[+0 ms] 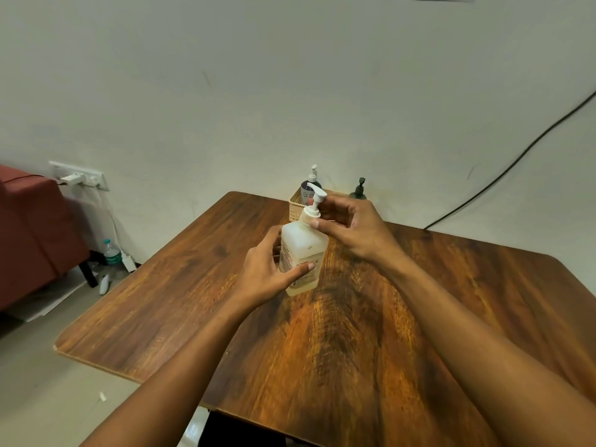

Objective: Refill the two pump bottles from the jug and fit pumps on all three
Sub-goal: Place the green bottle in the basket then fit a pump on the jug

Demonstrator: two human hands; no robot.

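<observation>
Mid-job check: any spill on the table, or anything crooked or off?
Nothing stands out. No spill shows on the table. The jug leans slightly, gripped by the left hand while the right hand pinches the collar of its white pump. The blue bottle and green bottle behind stand upright, pumps on.

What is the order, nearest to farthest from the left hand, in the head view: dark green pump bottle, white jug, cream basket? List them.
1. The white jug: gripped by the left hand, mid-table.
2. The cream basket: just behind the jug, toward the wall.
3. The dark green pump bottle: at the table's back edge, to the right of the basket.
</observation>
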